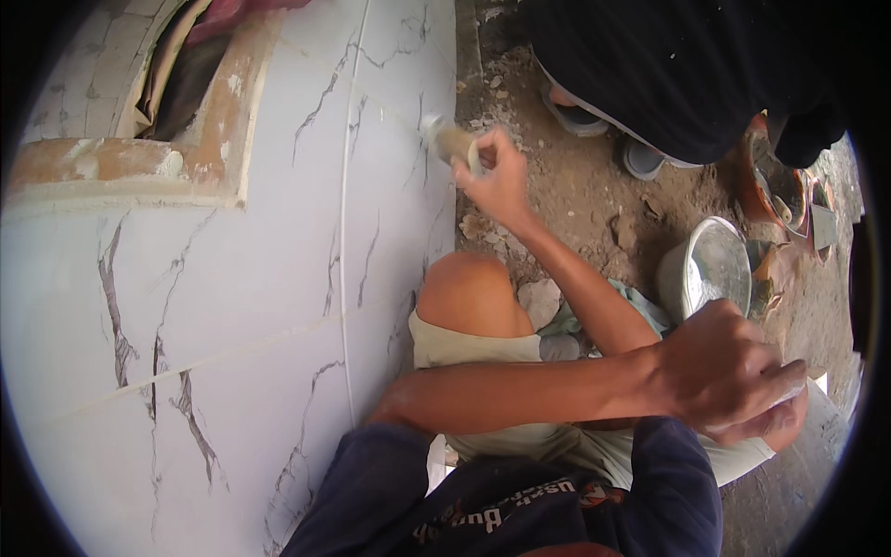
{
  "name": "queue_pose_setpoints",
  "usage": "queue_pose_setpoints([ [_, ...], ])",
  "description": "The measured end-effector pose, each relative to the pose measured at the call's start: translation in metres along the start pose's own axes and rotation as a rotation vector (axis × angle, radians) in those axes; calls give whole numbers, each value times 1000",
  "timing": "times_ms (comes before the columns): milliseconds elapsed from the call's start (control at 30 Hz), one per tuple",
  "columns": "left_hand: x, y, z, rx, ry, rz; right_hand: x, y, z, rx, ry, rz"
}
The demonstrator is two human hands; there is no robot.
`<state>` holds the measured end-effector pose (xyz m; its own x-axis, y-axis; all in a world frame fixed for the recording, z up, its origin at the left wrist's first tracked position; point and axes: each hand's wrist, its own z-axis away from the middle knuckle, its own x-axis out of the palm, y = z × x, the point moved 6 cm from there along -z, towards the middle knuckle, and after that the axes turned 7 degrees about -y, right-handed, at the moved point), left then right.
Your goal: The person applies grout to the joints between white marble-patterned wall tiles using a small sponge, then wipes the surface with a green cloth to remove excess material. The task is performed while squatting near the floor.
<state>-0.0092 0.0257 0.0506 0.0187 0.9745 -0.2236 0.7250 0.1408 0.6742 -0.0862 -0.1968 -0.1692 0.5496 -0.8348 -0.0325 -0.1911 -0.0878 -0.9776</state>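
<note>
Tan cylindrical object [454, 145], pale-rimmed, held in the fingers of the right hand [502, 183]; motion blur obscures its whitish end. Left hand [729, 367] curled, contents indeterminable.

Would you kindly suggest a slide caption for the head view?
Forearms crossed: right hand holding a blurred tan object by marbled tiles, left hand curled near a basin.

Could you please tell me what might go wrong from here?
The blurred tan object with a pale tip, held in the right hand, might slip onto the brown, rubble-strewn ground. The left forearm crosses over the right forearm, so they could bump. The left hand, overlapping the round grey basin in view, might knock it.
</note>
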Motion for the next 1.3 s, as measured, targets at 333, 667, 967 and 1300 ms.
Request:
queue_pose_setpoints([
  [333,1,7,-3,27,13,-38,24,-68,-75,241,127,-85],
  [667,6,20,-8,80,31,-8,-41,-72,-76,-160,382,-230],
  [967,-7,18,3,-5,16,-71,36,-60,10,-275,-15,55],
  [1300,-8,19,2,44,15,-82,30,-71,-80,244,121,4],
])
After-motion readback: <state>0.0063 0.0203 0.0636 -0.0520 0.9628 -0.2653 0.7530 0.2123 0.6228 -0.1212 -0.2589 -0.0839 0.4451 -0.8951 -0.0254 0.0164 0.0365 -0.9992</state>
